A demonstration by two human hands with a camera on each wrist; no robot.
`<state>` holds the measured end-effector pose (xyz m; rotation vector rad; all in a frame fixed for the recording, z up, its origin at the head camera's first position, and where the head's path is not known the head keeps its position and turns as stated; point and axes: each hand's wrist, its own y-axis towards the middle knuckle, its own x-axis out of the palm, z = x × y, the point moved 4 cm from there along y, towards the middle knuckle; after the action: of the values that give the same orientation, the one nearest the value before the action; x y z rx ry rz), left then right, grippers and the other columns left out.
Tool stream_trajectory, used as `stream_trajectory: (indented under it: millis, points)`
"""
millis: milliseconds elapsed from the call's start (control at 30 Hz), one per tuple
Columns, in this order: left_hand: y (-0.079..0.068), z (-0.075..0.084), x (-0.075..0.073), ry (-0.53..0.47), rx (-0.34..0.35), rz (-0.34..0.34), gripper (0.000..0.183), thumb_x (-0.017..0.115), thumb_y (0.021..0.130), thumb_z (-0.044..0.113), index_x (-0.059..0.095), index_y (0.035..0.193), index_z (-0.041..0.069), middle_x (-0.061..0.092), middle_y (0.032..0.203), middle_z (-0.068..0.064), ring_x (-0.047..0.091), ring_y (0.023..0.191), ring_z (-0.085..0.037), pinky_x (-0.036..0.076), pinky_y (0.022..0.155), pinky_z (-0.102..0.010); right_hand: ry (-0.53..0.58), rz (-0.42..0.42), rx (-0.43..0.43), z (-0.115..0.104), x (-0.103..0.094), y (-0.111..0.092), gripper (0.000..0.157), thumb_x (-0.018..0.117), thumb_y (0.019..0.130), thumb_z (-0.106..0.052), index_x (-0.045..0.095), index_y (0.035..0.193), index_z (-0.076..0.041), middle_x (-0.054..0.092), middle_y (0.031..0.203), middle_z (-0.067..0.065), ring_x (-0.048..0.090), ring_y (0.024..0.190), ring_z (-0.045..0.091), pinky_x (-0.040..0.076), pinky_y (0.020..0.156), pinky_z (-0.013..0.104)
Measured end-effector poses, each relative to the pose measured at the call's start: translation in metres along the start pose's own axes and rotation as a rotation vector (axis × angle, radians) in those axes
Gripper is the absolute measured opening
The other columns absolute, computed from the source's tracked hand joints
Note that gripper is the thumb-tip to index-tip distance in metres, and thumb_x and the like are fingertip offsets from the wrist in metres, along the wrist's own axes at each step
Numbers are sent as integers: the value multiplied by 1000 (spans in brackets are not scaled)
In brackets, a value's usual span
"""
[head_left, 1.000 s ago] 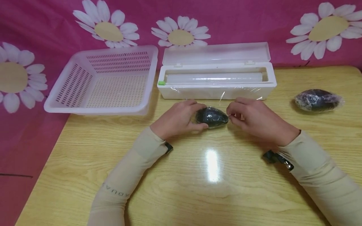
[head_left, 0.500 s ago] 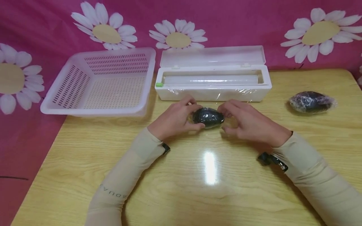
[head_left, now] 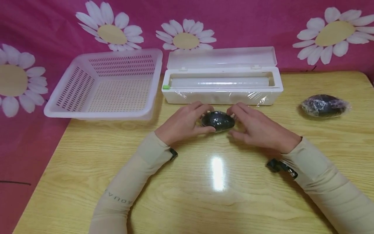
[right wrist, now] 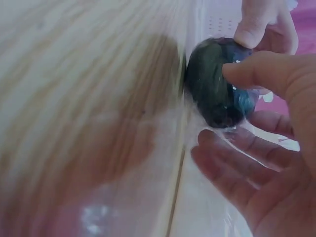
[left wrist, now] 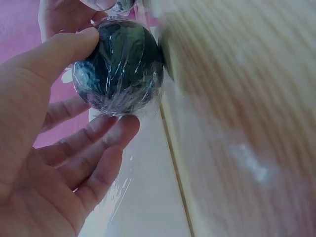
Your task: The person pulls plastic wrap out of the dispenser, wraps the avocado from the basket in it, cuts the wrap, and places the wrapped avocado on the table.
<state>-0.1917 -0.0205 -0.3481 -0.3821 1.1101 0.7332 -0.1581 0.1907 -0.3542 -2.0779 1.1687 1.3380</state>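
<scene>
A dark, tapered avocado [head_left: 219, 121] wrapped in shiny cling film lies on its side near the middle of the wooden table. My left hand [head_left: 185, 123] holds its blunt end, thumb on the near side and fingers on the far side. In the left wrist view, creased film covers the rounded end of the avocado [left wrist: 121, 71]. At the tapered end, my right hand [head_left: 257, 128] curls its fingers and thumb round the avocado. The right wrist view has the right thumb [right wrist: 261, 71] over the wrapped avocado [right wrist: 212, 84], with the fingertips at its other side.
Behind the hands stands a white cling film box [head_left: 222, 97], lid raised, with a film roll [head_left: 222, 82] inside and loose film hanging over its front. A pink-white plastic basket [head_left: 102, 113] is at the back left. Another wrapped avocado [head_left: 325, 106] lies to the right.
My right hand has gone from pinching the film at the tapered tip to spreading its fingers and thumb round that end. My left hand keeps its hold.
</scene>
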Motion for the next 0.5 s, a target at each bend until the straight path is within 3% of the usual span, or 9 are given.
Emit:
stream_trajectory:
  millis: [233,500]
  points:
    - [-1,1,-1,0,-18,-14,60,79,87,51,60,135,19,61,126,-2,63,104,-17,57,95,-34,-42,18,-38,-2,-5,-2,42,79,90,-22,60,126,-11,64,120,4,59,92,17,54,81,38]
    - [-3,4,-7,4,0,-29,60,77,89,52,61,136,18,61,125,-1,61,100,-16,56,90,-32,-48,10,-31,-4,-5,-2,50,82,87,-21,60,130,-11,63,123,5,60,95,18,55,84,38]
